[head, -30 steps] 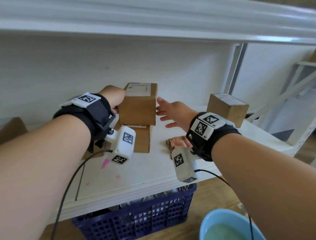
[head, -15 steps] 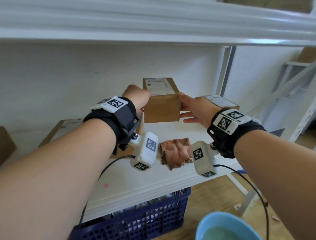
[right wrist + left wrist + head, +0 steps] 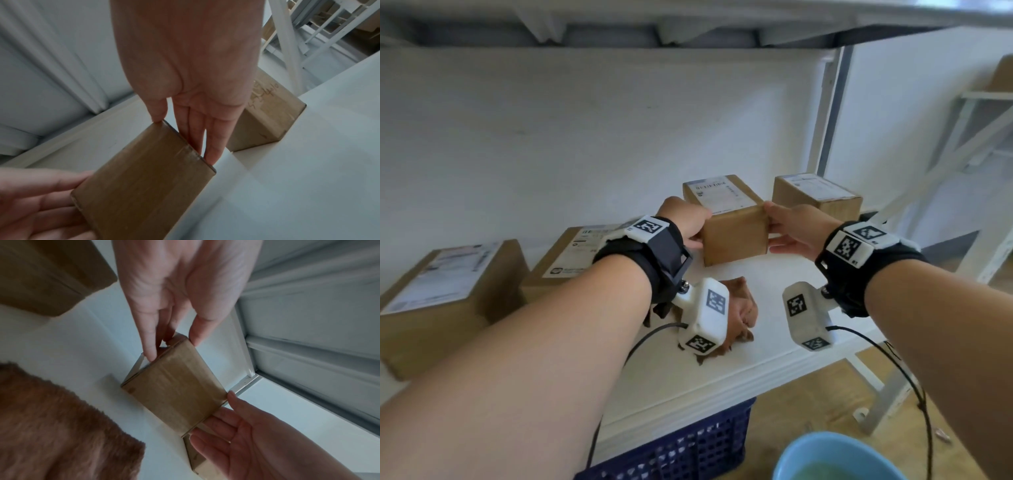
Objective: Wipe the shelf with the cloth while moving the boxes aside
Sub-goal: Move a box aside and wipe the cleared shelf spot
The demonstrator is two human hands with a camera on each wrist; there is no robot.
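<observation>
At the centre of the head view, pressing a small cardboard box (image 3: 732, 233) between two hands: left hand (image 3: 685, 222) lying against its left side, right hand (image 3: 798, 229) against its right side. In both wrist views, showing fingers straight rather than curled, laid flat along the box's sides, with each thumb reaching to an upper edge; neither hand wrapping round it. Not showing clearly whether the box is resting on the white shelf (image 3: 774, 342) or hanging just above it.

Just below the box in the frame, lying crumpled on the shelf, a brown cloth (image 3: 743, 308), partly hidden by the left wrist camera, touched by neither hand. To the right of the held box, standing apart from it near the shelf's upright post, a second small box (image 3: 822, 198). At the left of the frame, sitting side by side on the shelf, two larger boxes (image 3: 571, 257) (image 3: 441, 291) with labels facing up.

Along the bottom edge, showing under the shelf, a blue crate (image 3: 688, 452), and to its right a light blue basin (image 3: 825, 455).
</observation>
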